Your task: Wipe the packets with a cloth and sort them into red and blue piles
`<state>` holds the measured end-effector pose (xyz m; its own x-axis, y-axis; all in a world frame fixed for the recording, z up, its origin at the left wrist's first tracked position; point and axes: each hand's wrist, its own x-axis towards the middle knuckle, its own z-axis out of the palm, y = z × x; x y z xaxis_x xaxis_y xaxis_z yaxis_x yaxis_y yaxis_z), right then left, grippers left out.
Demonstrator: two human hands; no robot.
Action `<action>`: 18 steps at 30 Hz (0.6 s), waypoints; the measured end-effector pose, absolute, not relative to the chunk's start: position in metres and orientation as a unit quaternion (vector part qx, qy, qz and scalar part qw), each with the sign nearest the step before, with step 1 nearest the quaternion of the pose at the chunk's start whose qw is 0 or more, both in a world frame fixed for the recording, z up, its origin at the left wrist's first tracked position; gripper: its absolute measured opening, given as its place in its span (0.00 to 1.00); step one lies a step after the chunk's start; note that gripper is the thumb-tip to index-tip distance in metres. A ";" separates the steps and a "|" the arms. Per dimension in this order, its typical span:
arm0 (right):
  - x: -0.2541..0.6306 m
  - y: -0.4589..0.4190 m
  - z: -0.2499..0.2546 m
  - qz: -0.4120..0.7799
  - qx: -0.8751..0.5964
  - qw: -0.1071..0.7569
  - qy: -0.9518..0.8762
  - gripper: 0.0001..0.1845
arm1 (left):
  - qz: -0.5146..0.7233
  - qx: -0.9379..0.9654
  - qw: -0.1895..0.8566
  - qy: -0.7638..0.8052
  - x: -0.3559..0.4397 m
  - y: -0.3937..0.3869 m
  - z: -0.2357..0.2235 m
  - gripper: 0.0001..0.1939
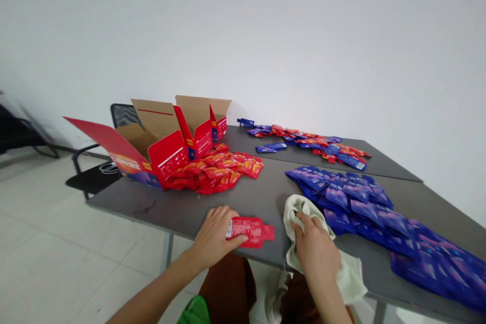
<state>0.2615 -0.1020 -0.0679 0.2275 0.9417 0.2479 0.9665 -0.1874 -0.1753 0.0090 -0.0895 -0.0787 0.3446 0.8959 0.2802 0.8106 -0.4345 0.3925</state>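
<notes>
Near the table's front edge my left hand (218,235) grips one end of a red spouted pouch (250,232), its printed text and barcode facing up and its narrow neck pointing right. To the right, my right hand (317,248) is closed on a pale cream cloth (351,273), bunched under the fingers and hanging partly over the edge. A heap of red pouches (216,169) lies beyond my left hand. Beside the cloth, many overlapping blue pouches (353,200) spread along the right side.
Open red cartons (167,157) stand in a row at the table's left. Mixed red and blue pouches (311,142) lie on the far part of the dark grey table (152,210). A black chair (94,174) stands behind the left edge, and a white wall (266,35) rises behind.
</notes>
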 end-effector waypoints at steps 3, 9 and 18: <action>0.260 -0.105 -0.074 -0.075 -0.761 0.159 -0.625 0.15 | 0.300 0.750 0.106 0.579 0.001 -0.083 -0.073 0.18; 0.262 -0.110 -0.080 -0.101 -0.753 0.151 -0.632 0.14 | 0.402 0.562 -0.086 0.718 -0.050 -0.016 -0.009 0.19; 0.262 -0.111 -0.083 -0.107 -0.756 0.148 -0.628 0.13 | 0.145 0.527 -0.066 0.835 -0.073 0.045 0.031 0.13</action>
<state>0.2619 -0.1106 -0.0829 0.1873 0.9189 0.3471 0.9820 -0.1665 -0.0891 -0.0727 0.0449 0.0307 -0.4353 0.8609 0.2635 0.8993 0.4019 0.1724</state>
